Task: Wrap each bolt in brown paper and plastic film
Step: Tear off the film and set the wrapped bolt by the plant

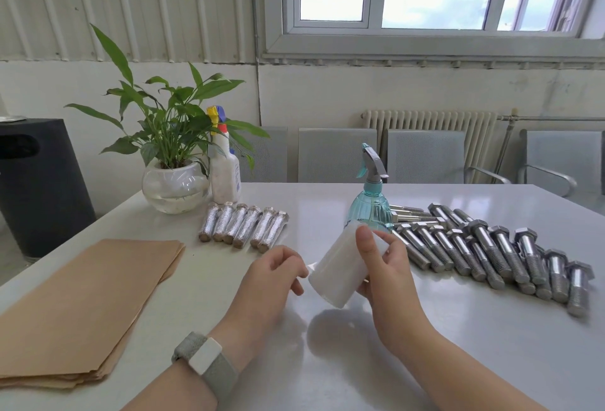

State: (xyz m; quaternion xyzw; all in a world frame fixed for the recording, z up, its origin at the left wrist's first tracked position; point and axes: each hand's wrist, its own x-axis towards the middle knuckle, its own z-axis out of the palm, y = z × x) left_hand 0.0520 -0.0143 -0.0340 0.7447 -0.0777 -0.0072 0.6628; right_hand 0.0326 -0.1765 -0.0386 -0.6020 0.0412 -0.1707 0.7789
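1. While bare table (327,361) lies before both forearms, brown paper sheets (82,299) flank left, loose bolts (491,253) right, wrapped bolts (242,225) beyond.
2. Right hand (386,266): raised, fingers curled round plastic film roll (340,266).
3. Left hand (271,274): fingertips pinching the film's loose end.

Both forearms reached forward over the table, bare to the elbow. The left wrist wore a grey fabric band (207,365) with a pale clasp. The left hand (271,274) hung low with its back to the camera, fingers curled under, fingertips pinched near the lower end of a white roll of plastic film (340,268). The right hand (383,266) was raised slightly higher, thumb pressed upright on the roll's near side and fingers wrapped round its far side, holding it tilted above the tabletop.
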